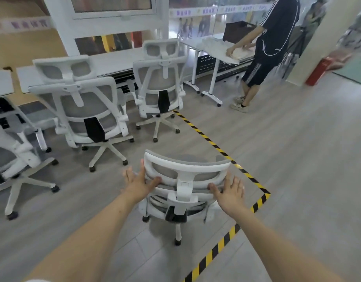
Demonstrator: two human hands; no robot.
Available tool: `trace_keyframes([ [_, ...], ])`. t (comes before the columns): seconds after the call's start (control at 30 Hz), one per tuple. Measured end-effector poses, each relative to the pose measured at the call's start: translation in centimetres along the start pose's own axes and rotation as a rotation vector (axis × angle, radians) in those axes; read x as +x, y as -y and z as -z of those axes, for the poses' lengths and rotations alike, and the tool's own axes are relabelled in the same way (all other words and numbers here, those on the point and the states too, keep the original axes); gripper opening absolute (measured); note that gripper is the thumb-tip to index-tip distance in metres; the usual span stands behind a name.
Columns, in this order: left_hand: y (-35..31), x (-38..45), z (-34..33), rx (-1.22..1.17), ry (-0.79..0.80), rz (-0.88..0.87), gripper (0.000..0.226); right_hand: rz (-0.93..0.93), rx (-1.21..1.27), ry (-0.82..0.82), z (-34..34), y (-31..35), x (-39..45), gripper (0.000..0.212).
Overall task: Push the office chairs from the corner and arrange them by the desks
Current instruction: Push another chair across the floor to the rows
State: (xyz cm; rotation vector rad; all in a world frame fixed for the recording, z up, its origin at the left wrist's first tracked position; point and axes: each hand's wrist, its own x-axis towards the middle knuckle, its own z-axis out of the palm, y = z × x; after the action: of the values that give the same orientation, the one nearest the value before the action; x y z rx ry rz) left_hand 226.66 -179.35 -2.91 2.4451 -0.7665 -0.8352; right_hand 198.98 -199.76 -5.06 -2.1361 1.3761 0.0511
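**Ana:** Chair (185, 180) first — where does it sit against the fingers?

**Ben:** Straight ahead of both hands, its back turned to the person. The headrest (186, 169) runs crosswise, left to right, and the fingers bracket its two ends.

**Ana:** Are they holding it?

**Ben:** The left hand (139, 183) grips the left end: its thumb hooks over the lower bar and the fingers run up along the outer edge. The right hand (229, 190) is spread, fingers straight, with the thumb touching the lower bar and the fingers beside the right end. Whether the palm bears on the frame I cannot tell.

**Ana:** Which hand is nearer?

**Ben:** Both reach about equally; the left has the firmer hold.

**Ana:** And the desks?

**Ben:** The long desk (116, 61) lies beyond the fingertips and to their left. Two parked chairs (155, 86) stand at it, with a third to the far left. The free stretch looks to be beyond the fingertips, right of the nearest parked one, just inside the striped floor tape (220, 149).

**Ana:** So the push goes?

**Ben:** Forward and slightly left, I judge, rolling on the castors. With an uneven push the seat may swivel.
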Motion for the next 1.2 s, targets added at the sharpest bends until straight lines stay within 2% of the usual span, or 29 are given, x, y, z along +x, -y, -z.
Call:
trace_keyframes([
  [0.3, -9.4, 15.1, 0.2, 0.025, -0.031, 0.021, 0.108, 0.029, 0.019, -0.077, 5.8, 1.0, 17.3, 0.103],
  [0.43, -15.1, 21.7, 0.1, 0.046, -0.053, 0.071, 0.108, 0.068, 0.016, -0.030, 9.6, 0.9, 26.8, 0.106],
  [0.67, -22.6, 31.4, 0.3, 0.040, -0.060, 0.154, 0.130, 0.154, -0.025, 0.026, 15.3, 1.9, 41.3, 0.114],
  [0.93, -28.2, 39.5, 0.4, 0.010, -0.125, 0.163, 0.134, 0.212, -0.027, 0.032, 19.2, 3.3, 52.0, 0.103],
  [1.1, -31.1, 41.6, 0.4, 0.166, -0.133, 0.226, 0.118, 0.219, -0.028, 0.015, 20.4, 3.6, 55.0, 0.099],
  [1.2, -31.8, 41.3, -0.5, 0.249, -0.157, 0.205, 0.102, 0.240, -0.074, 0.029, 19.9, 3.2, 55.0, 0.084],
])
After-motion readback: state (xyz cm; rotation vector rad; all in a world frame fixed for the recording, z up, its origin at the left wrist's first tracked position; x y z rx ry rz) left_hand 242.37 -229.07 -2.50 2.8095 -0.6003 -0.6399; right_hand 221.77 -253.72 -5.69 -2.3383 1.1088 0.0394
